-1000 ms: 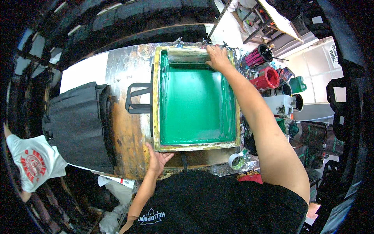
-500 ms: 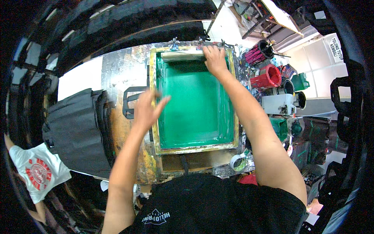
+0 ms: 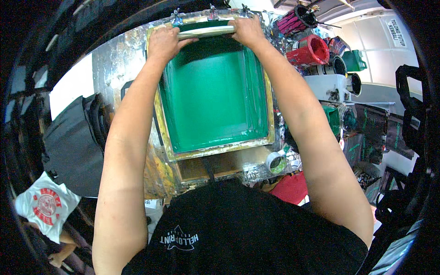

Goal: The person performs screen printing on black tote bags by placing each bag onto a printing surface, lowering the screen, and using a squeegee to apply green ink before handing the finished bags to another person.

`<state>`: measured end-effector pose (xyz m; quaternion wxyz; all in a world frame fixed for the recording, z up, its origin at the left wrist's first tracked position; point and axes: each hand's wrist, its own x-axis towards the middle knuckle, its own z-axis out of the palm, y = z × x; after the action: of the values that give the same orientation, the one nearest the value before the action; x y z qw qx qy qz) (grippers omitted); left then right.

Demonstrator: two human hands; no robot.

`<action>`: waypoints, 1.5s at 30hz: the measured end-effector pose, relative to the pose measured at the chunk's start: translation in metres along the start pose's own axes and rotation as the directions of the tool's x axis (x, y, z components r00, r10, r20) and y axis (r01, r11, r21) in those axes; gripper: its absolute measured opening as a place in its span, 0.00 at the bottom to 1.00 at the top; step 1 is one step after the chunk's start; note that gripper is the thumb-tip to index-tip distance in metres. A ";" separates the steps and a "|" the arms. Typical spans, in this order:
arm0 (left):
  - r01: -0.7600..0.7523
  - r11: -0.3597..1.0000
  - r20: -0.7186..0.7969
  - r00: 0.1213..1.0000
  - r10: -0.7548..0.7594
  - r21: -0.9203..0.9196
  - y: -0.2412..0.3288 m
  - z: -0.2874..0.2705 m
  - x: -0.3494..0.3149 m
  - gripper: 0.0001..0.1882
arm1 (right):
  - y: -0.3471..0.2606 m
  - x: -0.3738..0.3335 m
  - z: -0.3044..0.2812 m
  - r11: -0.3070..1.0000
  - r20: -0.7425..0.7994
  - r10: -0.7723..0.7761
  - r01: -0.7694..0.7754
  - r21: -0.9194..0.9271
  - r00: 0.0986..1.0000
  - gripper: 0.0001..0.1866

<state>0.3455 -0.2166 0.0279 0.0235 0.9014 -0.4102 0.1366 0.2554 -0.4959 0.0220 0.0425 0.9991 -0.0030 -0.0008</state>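
A screen-printing frame (image 3: pixel 215 147) with a yellowed wooden rim lies on the worktable, its mesh coated in green ink (image 3: pixel 211 98). Across its far end runs a pale squeegee (image 3: pixel 206 31). My left hand (image 3: pixel 166 42) is closed round the squeegee's left end, thumb along its near side. At the right end my right hand (image 3: pixel 247 31) grips it too, fingers curled over the top. Beyond the squeegee, three metal clamps, among them a middle one (image 3: pixel 212 13), stand along the frame's far edge.
To the right stand a red ink pot (image 3: pixel 309 50), a pink-streaked black pot (image 3: pixel 295 20) and a white container (image 3: pixel 327 87). A roll of tape (image 3: pixel 275 162) lies by the near right corner. Black bags (image 3: pixel 75 142) are stacked at left, near another person in a white shirt (image 3: pixel 48 206).
My left hand has moved from beside the frame's left edge, forward onto the squeegee's left end, and closed on it. My right hand stays on the right end. The whole view has shifted.
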 end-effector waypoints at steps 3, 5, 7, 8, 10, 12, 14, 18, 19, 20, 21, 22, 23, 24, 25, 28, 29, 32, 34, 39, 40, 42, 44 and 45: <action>0.029 0.999 0.036 0.999 -0.028 -0.034 0.013 -0.004 -0.026 0.36 | -0.007 -0.027 0.002 0.998 -0.121 -0.055 0.058 0.020 0.991 0.17; 0.056 0.997 0.079 0.995 -0.052 -0.054 0.022 -0.009 -0.047 0.36 | -0.018 -0.050 -0.002 0.997 -0.073 -0.054 0.058 0.049 0.996 0.16; 0.070 0.996 0.104 0.993 -0.064 -0.060 0.032 -0.019 -0.069 0.37 | -0.029 -0.070 -0.011 0.997 0.037 -0.042 0.040 0.060 0.998 0.15; 0.062 0.996 0.117 0.992 -0.055 -0.059 0.042 -0.029 -0.076 0.36 | -0.030 -0.082 -0.007 0.998 0.040 -0.029 0.027 0.049 0.999 0.15; 0.072 0.994 0.104 0.993 -0.063 -0.079 0.056 -0.043 -0.100 0.35 | -0.036 -0.108 -0.006 0.995 0.027 -0.054 0.052 0.079 0.998 0.15; 0.071 0.993 0.075 0.995 -0.063 -0.096 0.067 -0.047 -0.126 0.33 | -0.048 -0.131 -0.011 0.995 0.109 -0.052 0.042 0.086 0.993 0.16; 0.065 0.992 0.061 0.996 -0.059 -0.104 0.079 -0.055 -0.151 0.31 | -0.061 -0.161 -0.015 0.995 0.070 -0.050 0.044 0.090 0.996 0.16; 0.080 0.989 0.074 0.995 -0.071 -0.124 0.106 -0.071 -0.200 0.28 | -0.083 -0.219 -0.019 0.990 0.053 -0.038 0.031 0.136 0.998 0.17; 0.088 0.987 0.091 0.993 -0.076 -0.135 0.112 -0.074 -0.211 0.28 | -0.087 -0.232 -0.016 0.991 0.030 -0.040 0.035 0.132 0.999 0.15; 0.101 0.985 0.111 0.990 -0.085 -0.143 0.118 -0.079 -0.223 0.27 | -0.092 -0.242 -0.015 0.987 0.051 -0.042 0.033 0.156 0.998 0.15; 0.109 0.982 0.132 0.987 -0.089 -0.154 0.124 -0.085 -0.234 0.27 | -0.097 -0.253 -0.015 0.987 0.048 -0.038 0.030 0.160 0.998 0.16; 0.114 0.981 0.157 0.984 -0.089 -0.158 0.129 -0.091 -0.243 0.26 | -0.101 -0.265 -0.015 0.986 0.046 -0.035 0.027 0.164 0.998 0.16; 0.104 0.981 0.174 0.982 -0.075 -0.163 0.135 -0.095 -0.254 0.26 | -0.106 -0.279 -0.017 0.985 0.042 -0.030 0.023 0.168 0.999 0.17; 0.098 0.982 0.189 0.980 -0.067 -0.163 0.140 -0.098 -0.266 0.26 | -0.114 -0.298 -0.019 0.980 0.065 -0.040 0.027 0.197 0.997 0.19; 0.094 0.982 0.204 0.977 -0.060 -0.163 0.144 -0.101 -0.278 0.27 | -0.120 -0.310 -0.021 0.978 0.054 -0.033 0.021 0.209 0.998 0.18; 0.082 0.981 0.154 0.987 -0.055 -0.174 0.147 -0.105 -0.286 0.29 | -0.125 -0.322 -0.020 0.973 -0.027 -0.017 0.023 0.228 0.999 0.18; 0.089 0.980 0.143 0.988 -0.064 -0.180 0.148 -0.108 -0.285 0.29 | -0.123 -0.319 -0.023 0.978 0.030 -0.017 0.010 0.209 0.999 0.17; 0.102 0.975 0.254 0.966 -0.050 -0.197 0.145 -0.111 -0.278 0.30 | -0.122 -0.310 -0.028 0.985 0.139 -0.020 -0.004 0.174 0.990 0.15; 0.067 0.979 0.213 0.977 -0.024 -0.194 0.142 -0.107 -0.283 0.31 | -0.125 -0.319 -0.027 0.983 0.130 -0.033 0.009 0.183 0.991 0.13; 0.158 0.965 0.270 0.958 -0.098 -0.208 0.149 -0.117 -0.288 0.33 | -0.127 -0.320 -0.036 0.973 0.123 -0.074 0.045 0.226 0.990 0.19; 0.168 0.956 0.259 0.960 -0.103 -0.242 0.147 -0.115 -0.290 0.35 | -0.127 -0.324 -0.042 0.960 0.086 -0.079 0.053 0.277 0.993 0.22; 0.194 0.911 0.173 0.975 -0.138 -0.365 0.146 -0.114 -0.298 0.38 | -0.126 -0.334 -0.043 0.946 0.006 -0.137 0.129 0.297 0.991 0.25; 0.203 0.819 0.019 0.973 -0.229 -0.537 0.145 -0.116 -0.314 0.42 | -0.124 -0.345 -0.039 0.939 -0.081 -0.253 0.265 0.220 0.964 0.25; 0.283 0.806 0.075 0.955 -0.287 -0.519 0.142 -0.111 -0.329 0.43 | -0.128 -0.349 -0.040 0.955 -0.076 -0.225 0.236 0.181 0.971 0.26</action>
<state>0.0084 -0.0521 0.0371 0.2902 0.9113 -0.2917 0.0177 -0.0930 -0.3624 0.0517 -0.0529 0.9918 0.1146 0.0219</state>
